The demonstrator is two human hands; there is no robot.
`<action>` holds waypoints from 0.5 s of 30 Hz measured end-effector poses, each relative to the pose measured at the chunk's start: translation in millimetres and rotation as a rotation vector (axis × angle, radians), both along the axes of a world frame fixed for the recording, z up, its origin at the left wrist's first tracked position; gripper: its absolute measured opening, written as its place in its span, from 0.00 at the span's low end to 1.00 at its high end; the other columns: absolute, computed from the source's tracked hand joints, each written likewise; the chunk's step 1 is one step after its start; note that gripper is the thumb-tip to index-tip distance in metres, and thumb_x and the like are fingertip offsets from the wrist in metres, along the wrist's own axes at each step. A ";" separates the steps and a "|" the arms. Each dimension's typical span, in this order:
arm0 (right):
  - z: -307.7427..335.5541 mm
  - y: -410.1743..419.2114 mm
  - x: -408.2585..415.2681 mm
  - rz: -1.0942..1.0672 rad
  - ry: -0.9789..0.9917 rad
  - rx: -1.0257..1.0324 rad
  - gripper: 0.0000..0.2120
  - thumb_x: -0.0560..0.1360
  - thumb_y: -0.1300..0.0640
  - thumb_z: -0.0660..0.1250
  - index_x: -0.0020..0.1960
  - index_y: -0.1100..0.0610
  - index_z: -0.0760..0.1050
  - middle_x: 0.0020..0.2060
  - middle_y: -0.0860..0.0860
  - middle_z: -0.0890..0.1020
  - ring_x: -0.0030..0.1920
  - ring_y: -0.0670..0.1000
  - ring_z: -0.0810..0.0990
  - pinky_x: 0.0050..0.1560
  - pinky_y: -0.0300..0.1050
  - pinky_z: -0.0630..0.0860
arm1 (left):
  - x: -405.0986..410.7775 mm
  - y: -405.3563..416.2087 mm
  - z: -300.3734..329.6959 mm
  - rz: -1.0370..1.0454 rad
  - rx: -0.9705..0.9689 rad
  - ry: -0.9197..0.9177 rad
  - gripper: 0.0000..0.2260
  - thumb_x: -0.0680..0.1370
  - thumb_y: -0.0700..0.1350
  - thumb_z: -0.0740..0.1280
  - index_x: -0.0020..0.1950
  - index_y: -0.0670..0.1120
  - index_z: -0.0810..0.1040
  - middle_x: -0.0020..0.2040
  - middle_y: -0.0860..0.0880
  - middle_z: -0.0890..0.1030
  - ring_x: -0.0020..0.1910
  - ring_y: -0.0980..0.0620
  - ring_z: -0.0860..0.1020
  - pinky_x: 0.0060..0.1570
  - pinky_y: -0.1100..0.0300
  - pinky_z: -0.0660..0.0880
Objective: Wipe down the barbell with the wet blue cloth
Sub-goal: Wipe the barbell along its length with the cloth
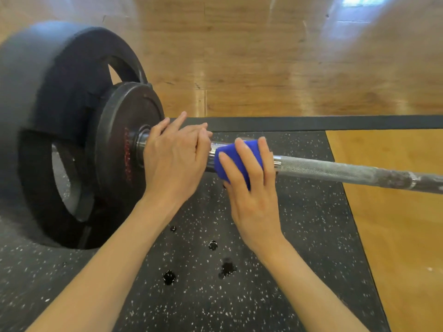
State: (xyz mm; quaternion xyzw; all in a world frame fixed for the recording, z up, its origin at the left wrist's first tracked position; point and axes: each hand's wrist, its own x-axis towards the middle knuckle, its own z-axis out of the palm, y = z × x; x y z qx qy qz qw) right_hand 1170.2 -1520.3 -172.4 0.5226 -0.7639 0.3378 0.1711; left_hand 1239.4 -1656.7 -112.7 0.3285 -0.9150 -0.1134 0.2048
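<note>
Barbell [335, 170] lies across a black speckled rubber mat [299, 236], bar running from the plates at the left toward the right edge of the view, past the mat's right edge and over the wooden floor [395, 224]. Left end carries a large dark plate [48, 97] with cut-out grip holes, resting on the mat, and a smaller black plate [119, 130] flush against its inner face. Left hand [175, 161] rests over the bar just beside the small plate, palm down, fingers laid forward over the top and loosely spread; whether the thumb closes under the bar cannot be told. Blue cloth [230, 156] is wrapped over the smooth shiny section of the bar, right next to the left hand and just short of the knurled section. Right hand [249, 185] presses the cloth onto the bar from the near side, fingers straight and slightly spread over the top of the cloth, thumb hidden behind it. Hands are close together, nearly touching. Several dark wet spots [226, 269] sit on the mat below the hands, toward its near edge. A raised black strip [311, 123] marks the mat's far edge, with more wooden floor beyond it. Both forearms are bare.
</note>
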 end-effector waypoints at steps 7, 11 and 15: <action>53.3 8.4 2.9 -0.044 -0.511 -0.313 0.16 0.82 0.67 0.59 0.68 0.68 0.72 0.65 0.61 0.75 0.73 0.60 0.69 0.76 0.50 0.64 | 10.9 8.2 -2.3 0.001 0.008 0.020 0.21 0.86 0.48 0.50 0.64 0.49 0.83 0.66 0.51 0.81 0.76 0.49 0.68 0.74 0.54 0.57; 60.1 48.2 -11.0 -0.135 -0.407 -0.201 0.16 0.82 0.67 0.62 0.69 0.66 0.72 0.67 0.61 0.73 0.74 0.60 0.68 0.76 0.55 0.63 | 19.0 15.3 -5.8 0.011 0.021 0.040 0.21 0.86 0.49 0.50 0.66 0.49 0.82 0.68 0.53 0.79 0.77 0.50 0.66 0.75 0.54 0.55; 40.5 57.4 -6.6 -0.190 -0.211 0.134 0.18 0.85 0.56 0.57 0.72 0.58 0.72 0.71 0.56 0.72 0.76 0.59 0.64 0.78 0.67 0.51 | 27.0 25.3 -5.3 0.017 0.039 0.063 0.20 0.86 0.49 0.51 0.66 0.49 0.81 0.69 0.53 0.78 0.77 0.49 0.65 0.75 0.53 0.54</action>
